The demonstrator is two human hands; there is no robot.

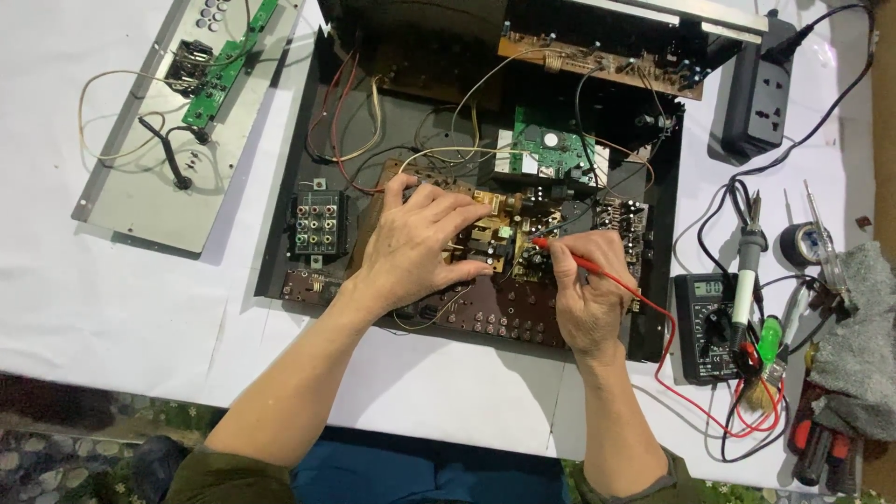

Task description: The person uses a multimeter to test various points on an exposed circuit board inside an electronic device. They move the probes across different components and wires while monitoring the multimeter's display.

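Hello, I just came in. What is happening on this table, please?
A person is working inside an opened electronic device on a white table. The left hand rests on the brown circuit board in the middle. The right hand holds a red probe with its tip on the board. The probe's red wire runs to a multimeter at the right, beside a soldering iron.

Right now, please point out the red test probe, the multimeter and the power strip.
red test probe [581,263], head view, on its red shaft.
multimeter [707,327], head view, on its dial.
power strip [760,93], head view, on its socket face.
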